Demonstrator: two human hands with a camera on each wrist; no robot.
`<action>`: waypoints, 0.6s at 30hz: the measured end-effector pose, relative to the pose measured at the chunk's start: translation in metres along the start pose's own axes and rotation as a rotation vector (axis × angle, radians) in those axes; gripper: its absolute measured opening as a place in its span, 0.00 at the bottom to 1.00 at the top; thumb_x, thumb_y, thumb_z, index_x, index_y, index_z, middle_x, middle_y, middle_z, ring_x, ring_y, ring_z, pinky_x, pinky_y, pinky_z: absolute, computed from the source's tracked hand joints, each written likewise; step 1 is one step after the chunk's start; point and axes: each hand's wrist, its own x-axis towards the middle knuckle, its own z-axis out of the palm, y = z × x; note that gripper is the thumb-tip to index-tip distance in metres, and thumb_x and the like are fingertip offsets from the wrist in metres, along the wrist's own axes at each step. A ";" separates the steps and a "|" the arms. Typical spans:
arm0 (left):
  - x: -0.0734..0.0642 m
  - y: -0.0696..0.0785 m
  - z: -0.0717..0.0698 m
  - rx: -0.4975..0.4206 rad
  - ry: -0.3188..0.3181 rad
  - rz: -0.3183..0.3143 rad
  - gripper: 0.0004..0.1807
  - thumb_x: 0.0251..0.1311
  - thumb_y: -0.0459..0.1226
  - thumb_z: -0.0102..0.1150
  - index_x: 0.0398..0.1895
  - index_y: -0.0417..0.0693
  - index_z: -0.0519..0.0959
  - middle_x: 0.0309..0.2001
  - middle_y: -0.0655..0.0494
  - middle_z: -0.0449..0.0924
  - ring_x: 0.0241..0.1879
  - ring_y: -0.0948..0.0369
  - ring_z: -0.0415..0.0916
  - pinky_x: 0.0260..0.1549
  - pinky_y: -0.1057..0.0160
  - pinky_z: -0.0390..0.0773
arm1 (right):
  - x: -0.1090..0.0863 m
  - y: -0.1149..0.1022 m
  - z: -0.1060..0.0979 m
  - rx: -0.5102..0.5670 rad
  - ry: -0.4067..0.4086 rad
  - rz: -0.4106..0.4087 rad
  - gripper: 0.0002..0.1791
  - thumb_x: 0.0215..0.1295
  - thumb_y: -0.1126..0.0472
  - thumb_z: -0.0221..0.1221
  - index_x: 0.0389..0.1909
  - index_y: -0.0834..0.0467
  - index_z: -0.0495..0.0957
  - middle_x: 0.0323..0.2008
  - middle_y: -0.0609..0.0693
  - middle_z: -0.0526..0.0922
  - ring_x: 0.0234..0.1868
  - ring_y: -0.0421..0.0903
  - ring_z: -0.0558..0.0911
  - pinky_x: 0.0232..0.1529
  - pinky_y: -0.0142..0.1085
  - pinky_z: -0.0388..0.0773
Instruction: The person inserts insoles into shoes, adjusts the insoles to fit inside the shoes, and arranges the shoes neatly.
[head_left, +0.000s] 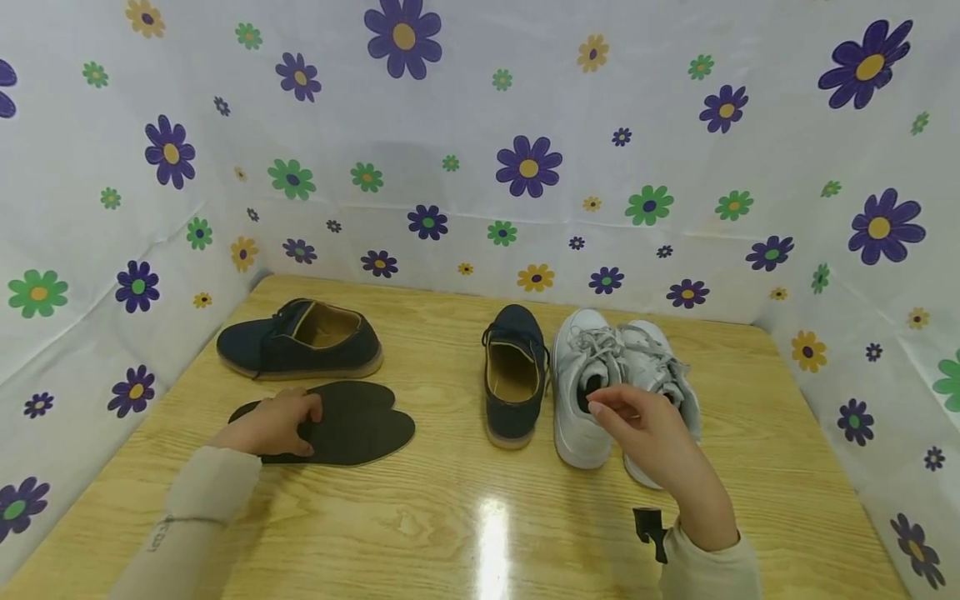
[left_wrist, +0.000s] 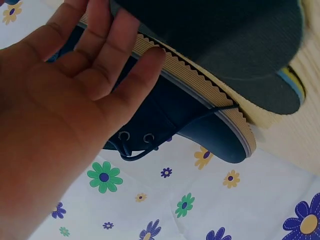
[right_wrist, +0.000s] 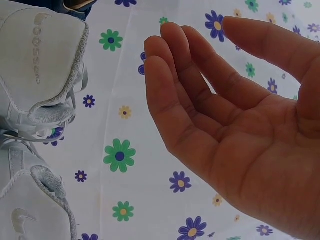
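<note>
Two dark insoles (head_left: 360, 425) lie overlapping on the wooden table, their lighter edges visible in the left wrist view. My left hand (head_left: 276, 423) is over their left end, fingers bent loosely; whether the fingertips touch them I cannot tell. Just behind lies a navy lace-up shoe (head_left: 300, 343), turned sideways. My right hand (head_left: 651, 433) hovers above a pair of white sneakers; in the right wrist view its fingers are gently bent, with nothing in them. The left white sneaker (head_left: 581, 433) shows a dark interior. The right white sneaker (head_left: 648, 342) is partly hidden behind the hand.
Left of the sneakers stands the other navy shoe (head_left: 514, 383), toe pointing away. A small black object (head_left: 648, 525) shows near the right sleeve. Flower-print cloth (head_left: 450, 108) encloses the wooden table (head_left: 420, 533) at the back and both sides.
</note>
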 end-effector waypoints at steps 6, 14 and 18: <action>-0.001 0.001 -0.009 -0.102 0.010 0.068 0.17 0.47 0.32 0.72 0.27 0.46 0.68 0.27 0.56 0.65 0.26 0.60 0.62 0.27 0.60 0.66 | 0.000 0.000 -0.001 0.001 0.002 0.003 0.13 0.70 0.60 0.55 0.49 0.63 0.79 0.45 0.55 0.83 0.44 0.51 0.82 0.46 0.44 0.77; -0.001 0.021 -0.038 -0.188 0.095 0.214 0.17 0.52 0.29 0.68 0.25 0.53 0.68 0.21 0.65 0.62 0.23 0.68 0.63 0.25 0.66 0.65 | 0.000 0.000 -0.002 0.000 0.010 -0.012 0.12 0.70 0.61 0.55 0.48 0.63 0.79 0.44 0.55 0.83 0.44 0.50 0.82 0.45 0.44 0.77; 0.006 0.044 -0.047 -0.271 0.220 0.266 0.14 0.56 0.29 0.65 0.31 0.57 0.71 0.31 0.65 0.73 0.36 0.65 0.77 0.34 0.64 0.76 | 0.001 0.000 -0.002 -0.001 0.013 -0.015 0.12 0.70 0.62 0.55 0.48 0.63 0.79 0.44 0.55 0.84 0.43 0.50 0.82 0.45 0.44 0.77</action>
